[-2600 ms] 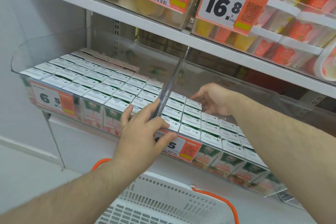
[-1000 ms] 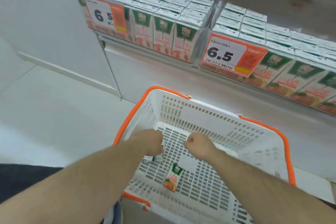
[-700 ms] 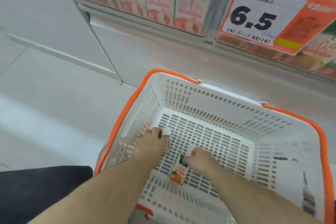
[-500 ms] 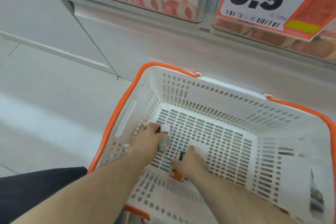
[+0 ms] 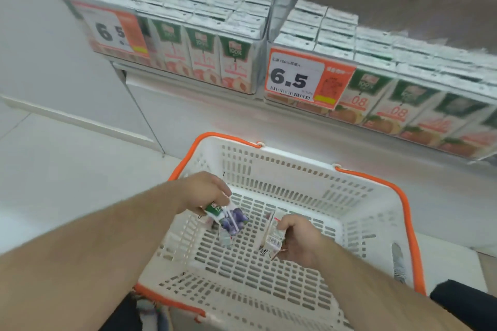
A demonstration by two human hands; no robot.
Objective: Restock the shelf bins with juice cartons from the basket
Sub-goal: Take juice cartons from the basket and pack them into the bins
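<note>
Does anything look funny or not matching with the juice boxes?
One thing: the carton in the left hand shows purple fruit, like grapes, while both shelf bins show peach-orange cartons. It may not belong in either. The right hand holds another carton, its picture turned away. Nothing looks spilled or crushed.

- A shop is shown: priced shelf bins stocked with rows of juice cartons at twelve o'clock.
- An orange price tag marked 6.5 is seen at one o'clock.
- A plastic shopping basket is seen at six o'clock.
</note>
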